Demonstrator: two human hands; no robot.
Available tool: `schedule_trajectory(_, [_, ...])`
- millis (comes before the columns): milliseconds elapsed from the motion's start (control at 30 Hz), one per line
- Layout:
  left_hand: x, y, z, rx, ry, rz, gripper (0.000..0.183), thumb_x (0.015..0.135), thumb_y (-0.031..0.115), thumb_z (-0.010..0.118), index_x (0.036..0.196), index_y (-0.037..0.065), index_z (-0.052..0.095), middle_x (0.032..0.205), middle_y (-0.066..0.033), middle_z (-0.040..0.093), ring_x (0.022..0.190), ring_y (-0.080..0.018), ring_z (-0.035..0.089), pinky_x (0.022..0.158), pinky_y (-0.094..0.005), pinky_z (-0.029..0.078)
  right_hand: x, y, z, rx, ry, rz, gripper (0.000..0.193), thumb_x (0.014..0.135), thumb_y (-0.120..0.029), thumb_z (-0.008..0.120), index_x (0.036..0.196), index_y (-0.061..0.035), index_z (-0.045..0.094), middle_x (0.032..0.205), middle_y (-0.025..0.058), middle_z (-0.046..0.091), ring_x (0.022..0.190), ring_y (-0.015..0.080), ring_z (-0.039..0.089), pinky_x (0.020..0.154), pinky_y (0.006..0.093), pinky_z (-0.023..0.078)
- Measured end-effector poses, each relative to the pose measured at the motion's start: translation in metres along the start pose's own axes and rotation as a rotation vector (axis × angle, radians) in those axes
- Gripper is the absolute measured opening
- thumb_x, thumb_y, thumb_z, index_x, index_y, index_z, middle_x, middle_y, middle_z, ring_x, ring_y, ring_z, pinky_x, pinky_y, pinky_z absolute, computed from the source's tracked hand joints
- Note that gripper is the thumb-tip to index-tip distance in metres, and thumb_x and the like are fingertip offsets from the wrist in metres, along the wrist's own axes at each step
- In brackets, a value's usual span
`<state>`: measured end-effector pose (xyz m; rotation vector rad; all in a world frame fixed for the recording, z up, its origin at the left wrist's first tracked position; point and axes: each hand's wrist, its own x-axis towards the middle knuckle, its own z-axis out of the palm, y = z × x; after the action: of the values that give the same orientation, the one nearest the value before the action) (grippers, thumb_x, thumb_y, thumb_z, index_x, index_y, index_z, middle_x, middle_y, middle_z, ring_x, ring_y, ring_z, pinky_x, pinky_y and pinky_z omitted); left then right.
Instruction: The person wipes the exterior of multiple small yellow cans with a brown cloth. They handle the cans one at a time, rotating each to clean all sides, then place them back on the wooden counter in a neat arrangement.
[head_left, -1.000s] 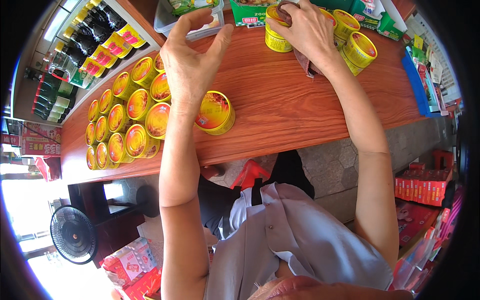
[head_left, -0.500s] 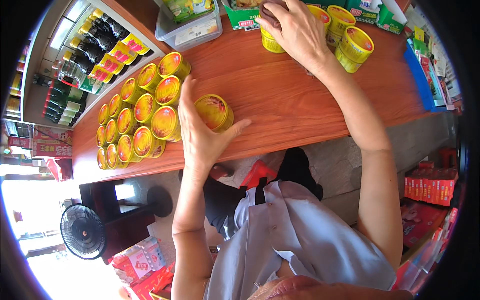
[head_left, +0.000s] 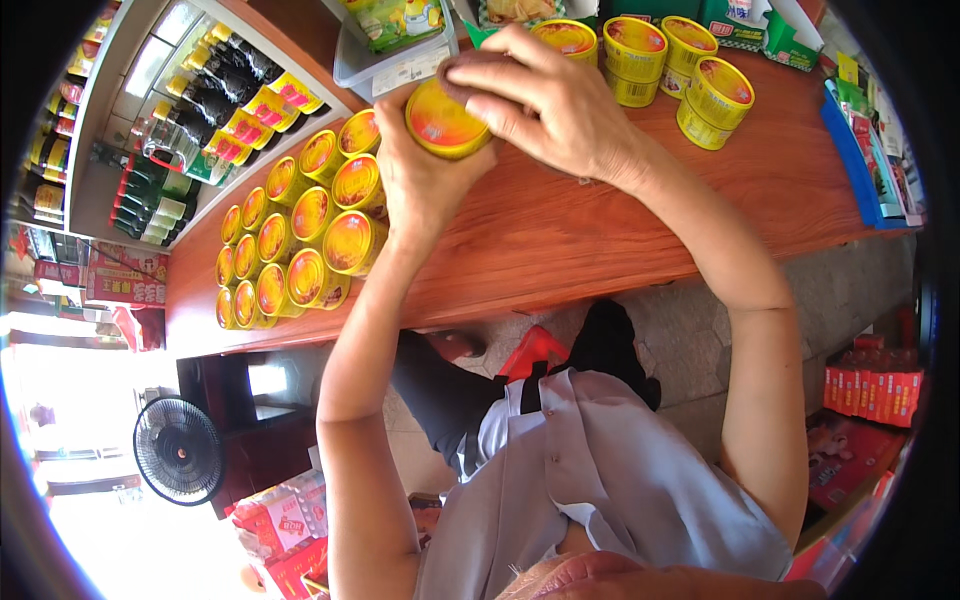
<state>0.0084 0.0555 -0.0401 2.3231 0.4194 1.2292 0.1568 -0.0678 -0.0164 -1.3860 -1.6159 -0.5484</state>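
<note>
A wooden surface point(head_left: 590, 235) spans the upper half of the view, with the view's own middle as clock centre. At ten o'clock stands a shelf of bottles point(head_left: 235, 130), and nearer in, also toward ten, a cluster of yellow tubs point(head_left: 312, 215) in close rows. More tubs point(head_left: 635, 60), some stacked two high, stand around one o'clock. A clear plastic box point(head_left: 400, 65) sits between eleven and twelve.

The right hand point(head_left: 570, 115) is closed over a bunched brown cloth, its fingers at the lid's edge. The left hand point(head_left: 425, 190) grips a single yellow tub point(head_left: 443, 125), wrapped around its side; this tub is between eleven and twelve o'clock, lid toward the viewer. The brown cloth point(head_left: 458, 80) touches that lid at about one o'clock on its rim.

The tub looks stiff, and probably has some weight but suits one hand. Its glossy skin may slip, so the side wall below the rim seems the surest hold; squeezing the lid could dent or loosen it.
</note>
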Motion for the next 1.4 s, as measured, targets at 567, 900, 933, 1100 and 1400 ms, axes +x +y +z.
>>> schedule_trajectory(567, [0.012, -0.034, 0.022, -0.102, 0.092, 0.265, 0.083, 0.068, 0.016, 0.09, 0.138, 0.004, 0.046, 0.125, -0.0192, 0.053, 0.113, -0.0379, 0.053, 0.1, -0.0475, 0.044, -0.013, -0.028, 0.003, -0.164, -0.212, -0.104, 0.065, 0.083, -0.044, 0.079, 0.134, -0.0073, 0.063, 0.116, 0.0108, 0.056, 0.095, 0.0267, 0.066, 0.071, 0.0378, 0.058])
schedule_trajectory(900, [0.018, -0.018, 0.019, 0.026, 0.191, 0.414, 0.086, 0.061, 0.012, 0.092, 0.134, 0.004, 0.047, 0.12, -0.016, 0.056, 0.11, -0.037, 0.052, 0.096, -0.0464, 0.044, -0.003, -0.026, -0.004, -0.467, -0.096, 0.053, 0.061, 0.085, -0.044, 0.078, 0.129, -0.0034, 0.066, 0.112, 0.008, 0.059, 0.093, 0.0252, 0.067, 0.072, 0.0357, 0.06])
schedule_trajectory(933, [0.018, -0.018, 0.018, 0.035, 0.208, 0.381, 0.086, 0.062, 0.012, 0.092, 0.133, 0.004, 0.047, 0.12, -0.0161, 0.056, 0.111, -0.036, 0.053, 0.096, -0.0459, 0.044, -0.003, -0.027, -0.003, -0.466, -0.098, 0.041, 0.06, 0.085, -0.043, 0.078, 0.128, -0.0031, 0.066, 0.11, 0.0081, 0.059, 0.092, 0.0255, 0.067, 0.071, 0.0358, 0.059])
schedule_trajectory(1100, [0.018, -0.019, 0.019, -0.287, 0.223, 0.038, 0.081, 0.067, 0.014, 0.093, 0.131, 0.004, 0.044, 0.12, -0.0152, 0.057, 0.11, -0.0281, 0.06, 0.097, -0.0418, 0.049, -0.004, -0.029, -0.007, -0.185, -0.098, -0.115, 0.046, 0.085, -0.03, 0.081, 0.12, -0.0023, 0.07, 0.108, 0.0081, 0.062, 0.091, 0.0256, 0.068, 0.069, 0.0368, 0.059])
schedule_trajectory(1400, [0.017, -0.007, 0.001, -1.208, -0.421, -0.821, 0.076, 0.097, 0.073, 0.048, 0.141, 0.011, 0.054, 0.133, -0.0093, 0.063, 0.115, -0.0229, 0.065, 0.092, -0.0475, 0.059, 0.0, -0.007, -0.006, -0.086, 0.021, -0.05, 0.05, 0.093, -0.033, 0.074, 0.132, -0.0042, 0.067, 0.123, 0.0128, 0.062, 0.105, 0.0291, 0.068, 0.083, 0.0382, 0.058])
